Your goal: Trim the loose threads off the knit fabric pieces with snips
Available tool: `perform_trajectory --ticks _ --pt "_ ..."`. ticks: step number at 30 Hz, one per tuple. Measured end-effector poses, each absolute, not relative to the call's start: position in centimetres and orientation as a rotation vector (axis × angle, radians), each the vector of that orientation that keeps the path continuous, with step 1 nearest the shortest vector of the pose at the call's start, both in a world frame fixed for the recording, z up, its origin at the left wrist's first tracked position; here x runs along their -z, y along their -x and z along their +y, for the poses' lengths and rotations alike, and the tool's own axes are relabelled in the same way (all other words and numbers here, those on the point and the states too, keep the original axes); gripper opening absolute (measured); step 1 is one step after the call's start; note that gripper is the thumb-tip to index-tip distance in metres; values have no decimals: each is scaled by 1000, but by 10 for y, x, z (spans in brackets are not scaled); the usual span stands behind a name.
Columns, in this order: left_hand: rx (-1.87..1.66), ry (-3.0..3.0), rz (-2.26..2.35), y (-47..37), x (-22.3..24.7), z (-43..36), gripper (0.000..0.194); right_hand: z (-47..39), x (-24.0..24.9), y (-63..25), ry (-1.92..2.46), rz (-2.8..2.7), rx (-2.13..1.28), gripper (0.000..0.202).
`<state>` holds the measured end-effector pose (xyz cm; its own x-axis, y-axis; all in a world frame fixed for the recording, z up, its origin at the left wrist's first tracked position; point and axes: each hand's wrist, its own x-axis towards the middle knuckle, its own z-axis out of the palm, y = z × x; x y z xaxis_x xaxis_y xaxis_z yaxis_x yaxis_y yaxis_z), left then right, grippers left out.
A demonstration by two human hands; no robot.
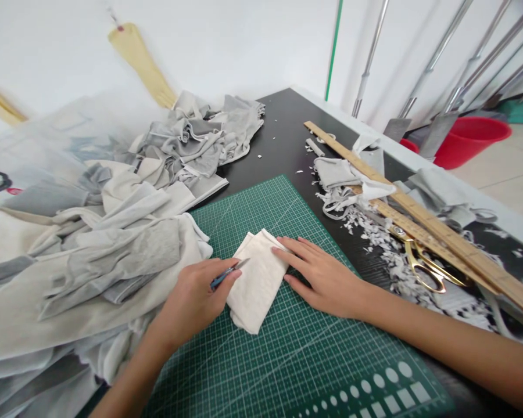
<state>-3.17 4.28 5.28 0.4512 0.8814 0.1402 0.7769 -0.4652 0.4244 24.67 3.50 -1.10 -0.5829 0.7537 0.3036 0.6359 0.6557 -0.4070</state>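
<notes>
A folded cream cloth piece (258, 284) lies on the green cutting mat (283, 203). My left hand (203, 290) is closed around a small blue-handled snipping tool (224, 277), whose metal tip points to the right over the cloth's upper left part. At the cloth's right edge my right hand (318, 277) lies with its fingers spread, fingertips touching the cloth's upper right corner.
Grey and cream fabric pieces (126, 238) are heaped on the left and at the back. To the right lie wooden rulers (401, 203), gold-handled scissors (422, 264) and fabric scraps (366, 226). A red bucket (470, 139) stands beyond the table.
</notes>
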Motion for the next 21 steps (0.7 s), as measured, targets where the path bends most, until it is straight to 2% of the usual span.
perform_trajectory --ticks 21 --pt "-510 -2483 1392 34 -53 42 28 35 8 -247 1094 -2442 -347 50"
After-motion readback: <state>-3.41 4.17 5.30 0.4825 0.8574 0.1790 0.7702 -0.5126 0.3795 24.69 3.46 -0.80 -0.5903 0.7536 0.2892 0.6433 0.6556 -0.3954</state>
